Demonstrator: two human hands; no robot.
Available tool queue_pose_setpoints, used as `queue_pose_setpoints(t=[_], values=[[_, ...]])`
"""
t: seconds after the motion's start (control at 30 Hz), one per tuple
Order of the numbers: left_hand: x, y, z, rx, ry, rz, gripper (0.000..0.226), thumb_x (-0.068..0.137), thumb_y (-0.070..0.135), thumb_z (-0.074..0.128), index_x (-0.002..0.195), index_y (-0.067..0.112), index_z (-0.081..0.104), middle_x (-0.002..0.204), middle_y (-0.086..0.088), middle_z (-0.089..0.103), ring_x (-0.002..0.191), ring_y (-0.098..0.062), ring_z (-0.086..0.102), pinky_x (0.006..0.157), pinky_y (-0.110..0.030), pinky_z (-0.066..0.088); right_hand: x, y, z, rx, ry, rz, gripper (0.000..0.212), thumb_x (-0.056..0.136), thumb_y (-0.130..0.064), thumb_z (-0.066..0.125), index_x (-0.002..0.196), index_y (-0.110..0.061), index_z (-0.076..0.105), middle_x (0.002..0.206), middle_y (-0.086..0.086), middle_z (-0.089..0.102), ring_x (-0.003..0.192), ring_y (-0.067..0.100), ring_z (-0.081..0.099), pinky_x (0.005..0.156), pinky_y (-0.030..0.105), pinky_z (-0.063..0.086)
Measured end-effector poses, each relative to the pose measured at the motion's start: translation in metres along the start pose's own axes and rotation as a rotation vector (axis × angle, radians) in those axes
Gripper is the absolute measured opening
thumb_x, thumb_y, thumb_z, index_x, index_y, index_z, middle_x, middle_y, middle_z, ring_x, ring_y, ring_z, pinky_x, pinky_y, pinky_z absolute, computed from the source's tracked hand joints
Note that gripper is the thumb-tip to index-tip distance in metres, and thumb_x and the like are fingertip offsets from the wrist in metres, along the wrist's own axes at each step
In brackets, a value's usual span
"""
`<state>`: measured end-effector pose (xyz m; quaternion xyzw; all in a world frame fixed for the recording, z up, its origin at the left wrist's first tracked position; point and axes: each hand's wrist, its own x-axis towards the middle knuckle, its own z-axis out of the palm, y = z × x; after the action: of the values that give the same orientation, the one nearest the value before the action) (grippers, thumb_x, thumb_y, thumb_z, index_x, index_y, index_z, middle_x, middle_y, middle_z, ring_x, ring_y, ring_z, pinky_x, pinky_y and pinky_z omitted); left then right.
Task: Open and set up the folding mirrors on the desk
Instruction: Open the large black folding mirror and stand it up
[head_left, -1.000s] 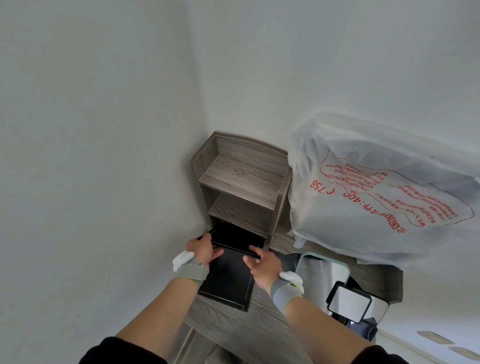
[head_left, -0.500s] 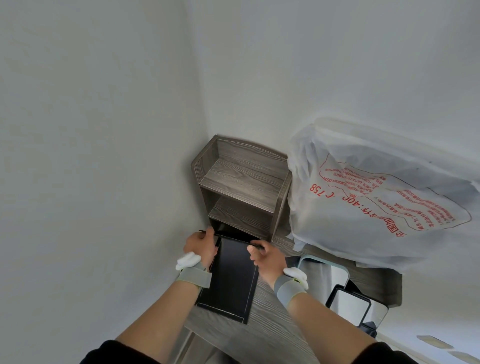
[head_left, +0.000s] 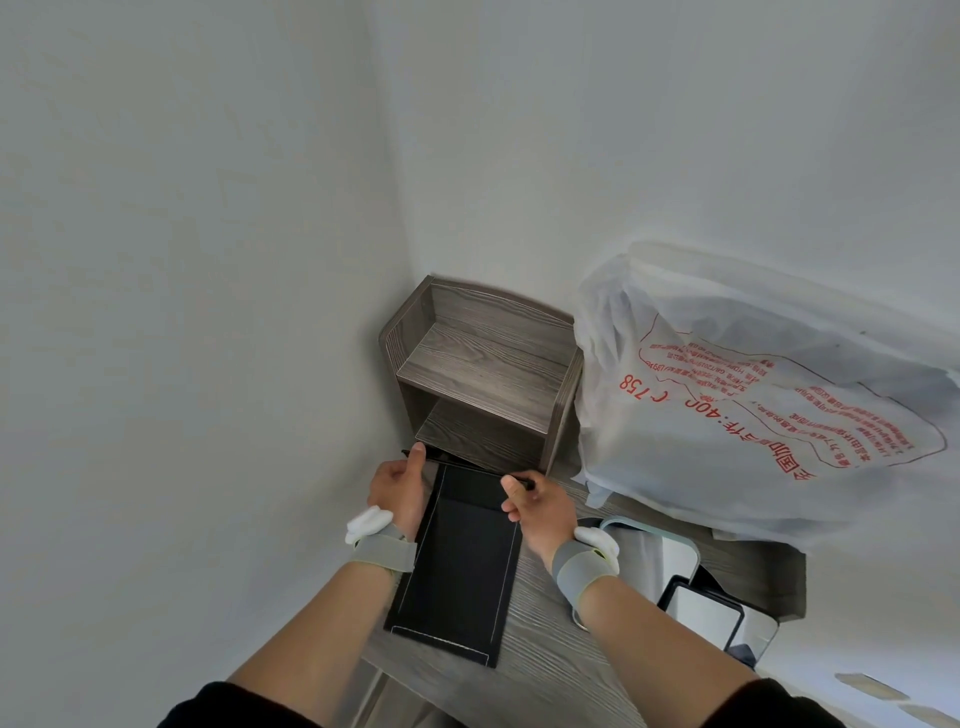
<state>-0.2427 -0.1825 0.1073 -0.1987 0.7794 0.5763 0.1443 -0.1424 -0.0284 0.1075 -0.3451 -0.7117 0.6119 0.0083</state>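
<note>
A black folding mirror (head_left: 457, 566) with white stitching lies flat on the grey wooden desk (head_left: 550, 670), in front of the small shelf unit. Its thin top panel is raised at the far end. My left hand (head_left: 400, 488) grips that panel's left corner, thumb up. My right hand (head_left: 540, 506) pinches its right corner. To the right stand two more mirrors: a light-blue framed one (head_left: 660, 556) and a smaller black-framed one (head_left: 701, 610) in front of it.
A grey wooden two-tier shelf unit (head_left: 483, 374) sits in the wall corner at the back of the desk. A large white plastic bag (head_left: 753, 400) with red print fills the desk's back right. White walls close in on the left and behind.
The black cover has been laid out flat toward me, and both hands have shifted up to the far end, lifting the thin top panel by its corners.
</note>
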Motion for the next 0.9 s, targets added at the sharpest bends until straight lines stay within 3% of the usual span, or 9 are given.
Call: queue_pose_setpoints(t=[0.1,0.2,0.37,0.5,0.67,0.73,0.9], values=[[0.003,-0.001,0.001,-0.021,-0.006,-0.002,0.052,0.082,0.061,0.061,0.097,0.012,0.065,0.097,-0.013,0.071,0.097,-0.035,0.067,0.094,-0.050,0.054,-0.001,0.000,0.002,-0.024,0.019,-0.003,0.013,0.095,-0.037,0.060,0.090,-0.026,0.065,0.067,-0.003,0.069,0.058,0.010,0.059,0.061,0.018,0.047],[0.004,-0.001,0.004,-0.032,-0.022,-0.004,0.053,0.083,0.061,0.060,0.095,0.009,0.062,0.096,-0.018,0.069,0.095,-0.038,0.065,0.094,-0.050,0.052,-0.003,0.001,0.004,-0.063,0.036,-0.009,0.015,0.094,-0.044,0.058,0.085,-0.033,0.062,0.072,-0.001,0.072,0.062,0.012,0.063,0.068,0.028,0.051],[0.005,-0.003,0.009,0.006,-0.024,-0.014,0.054,0.086,0.063,0.053,0.098,0.011,0.059,0.090,-0.007,0.065,0.095,-0.031,0.066,0.094,-0.048,0.052,-0.005,0.003,0.005,-0.170,0.091,0.043,0.039,0.090,-0.059,0.053,0.095,-0.022,0.065,0.087,0.005,0.074,0.087,0.025,0.069,0.084,0.032,0.050],[0.007,-0.001,0.009,0.051,-0.024,0.012,0.064,0.089,0.062,0.049,0.103,0.001,0.062,0.084,-0.008,0.059,0.095,-0.035,0.066,0.090,-0.046,0.051,-0.008,-0.001,0.010,-0.119,0.117,0.125,0.046,0.085,-0.066,0.055,0.087,-0.021,0.063,0.084,0.001,0.073,0.088,0.024,0.069,0.085,0.035,0.052],[0.008,0.002,0.010,0.084,-0.029,0.020,0.056,0.090,0.060,0.048,0.095,0.005,0.059,0.084,-0.008,0.059,0.094,-0.034,0.065,0.089,-0.044,0.051,-0.009,-0.004,0.020,-0.039,0.150,0.225,0.050,0.082,-0.067,0.058,0.099,-0.020,0.066,0.095,-0.001,0.072,0.094,0.027,0.070,0.095,0.045,0.054],[0.008,0.002,0.011,0.069,-0.013,0.018,0.058,0.090,0.060,0.049,0.098,0.004,0.061,0.084,-0.008,0.060,0.090,-0.031,0.064,0.088,-0.043,0.051,-0.008,-0.002,0.019,-0.047,0.160,0.251,0.057,0.080,-0.071,0.057,0.101,-0.018,0.066,0.098,0.002,0.072,0.094,0.028,0.070,0.095,0.045,0.053],[0.011,0.001,0.014,0.101,-0.030,0.045,0.049,0.089,0.061,0.047,0.081,0.012,0.049,0.074,-0.005,0.050,0.074,-0.024,0.052,0.076,-0.037,0.046,-0.009,-0.003,0.014,-0.084,0.127,0.348,0.075,0.071,-0.083,0.051,0.097,-0.014,0.063,0.100,0.011,0.073,0.092,0.030,0.070,0.089,0.040,0.054]])
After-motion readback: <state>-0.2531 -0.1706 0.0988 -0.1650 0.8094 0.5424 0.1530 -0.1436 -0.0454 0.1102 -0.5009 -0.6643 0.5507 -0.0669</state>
